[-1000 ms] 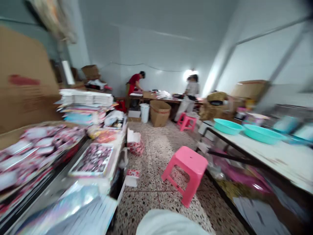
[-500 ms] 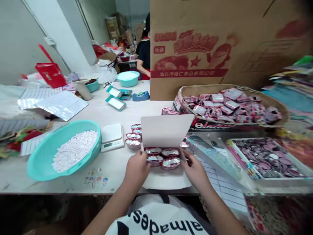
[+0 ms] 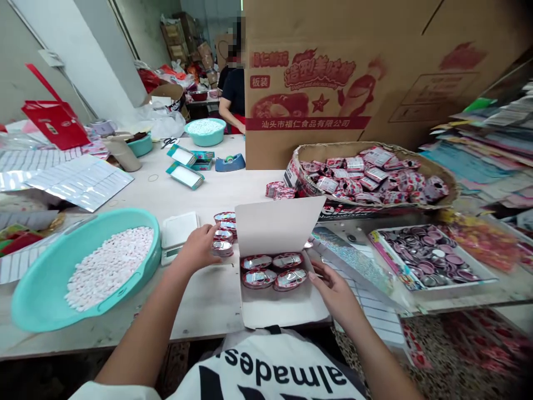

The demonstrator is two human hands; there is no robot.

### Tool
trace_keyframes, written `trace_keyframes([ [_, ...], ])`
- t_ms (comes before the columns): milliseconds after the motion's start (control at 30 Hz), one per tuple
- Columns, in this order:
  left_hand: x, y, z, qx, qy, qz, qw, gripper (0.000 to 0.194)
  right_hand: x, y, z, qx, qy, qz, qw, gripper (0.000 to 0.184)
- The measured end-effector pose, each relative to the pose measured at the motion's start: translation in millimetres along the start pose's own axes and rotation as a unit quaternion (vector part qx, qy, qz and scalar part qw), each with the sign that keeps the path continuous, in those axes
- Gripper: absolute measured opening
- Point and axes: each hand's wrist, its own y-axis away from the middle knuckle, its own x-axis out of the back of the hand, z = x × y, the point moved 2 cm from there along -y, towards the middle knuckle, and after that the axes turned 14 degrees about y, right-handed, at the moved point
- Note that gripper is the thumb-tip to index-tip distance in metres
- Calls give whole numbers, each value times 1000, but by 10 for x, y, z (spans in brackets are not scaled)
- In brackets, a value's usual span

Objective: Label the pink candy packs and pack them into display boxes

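Note:
A white cardboard box [image 3: 278, 314] stands in front of me with its lid raised, holding several oval red-and-silver tins [image 3: 259, 278] in two rows. My right hand [image 3: 333, 286] is at the box's right wall, its thumb at the rim and the fingers on the outer side, gripping the edge. To the left of the box, my left hand [image 3: 199, 249] reaches out with thumb and fingers apart. Its fingertips are beside a group of similar oval tins [image 3: 224, 236] on the table, and whether they press on them is hard to see.
A white scale [image 3: 180, 229] and a turquoise basin of small white pieces [image 3: 156, 239] lie left. Behind the box is a cut-down carton of wrapped packs [image 3: 297, 161], backed by a large cardboard box [image 3: 308, 139]. A tray of round lids [image 3: 428, 255] sits right. Another person [image 3: 233, 94] works behind.
My left hand has let go of the box's left wall and moved left to the loose tins. The right hand stays at the box. The whole view has shifted slightly.

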Motion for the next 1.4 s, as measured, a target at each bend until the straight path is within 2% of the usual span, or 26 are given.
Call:
trace_keyframes([
  [133, -114, -42, -54, -2, 15, 28, 1000, 82, 18, 31, 92, -7, -19, 39, 999, 56],
  [300, -182, 67, -95, -40, 60, 40, 997, 47, 44, 37, 266, -26, -32, 75, 996, 60],
  [367, -204, 91, -59, -56, 93, 30, 994, 43, 44, 32, 298, -26, -32, 81, 996, 60],
  [467, -197, 139, 15, -35, 140, 2, 990, 43, 34, 38, 285, -27, -37, 83, 996, 62],
  [567, -64, 301, 73, 6, 164, 2, 987, 48, 41, 79, 219, -14, -37, 105, 994, 62],
  [667, 191, 588, 146, 48, 202, 19, 978, 57, 65, 116, 154, 12, -24, 131, 991, 57],
  [733, 350, 774, 282, 46, 213, 14, 976, 64, 70, 109, 131, 25, -21, 137, 990, 54],
  [800, 421, 889, 525, 16, 213, -10, 977, 67, 57, 71, 117, 32, -25, 131, 991, 51],
  [900, 294, 894, 1021, -62, 212, -76, 972, 65, 18, -2, 83, 43, -24, 119, 992, 47],
  [967, 105, 823, 1325, -128, 201, -104, 966, 65, 0, -31, 60, 50, -24, 122, 991, 45],
  [1033, -93, 737, 1518, -167, 182, -112, 962, 57, -4, -35, 70, 54, -37, 129, 990, 44],
  [1133, -284, 625, 1585, -156, 147, -112, 970, 37, 20, -8, 204, 49, -70, 152, 985, 41],
  [1267, -325, 539, 1529, -139, 94, -113, 979, 45, 67, 45, 553, 35, -58, 233, 970, 35],
  [1400, -473, 540, 1466, -124, 24, -142, 982, 42, 29, 96, 777, 49, -16, 227, 973, 31],
])
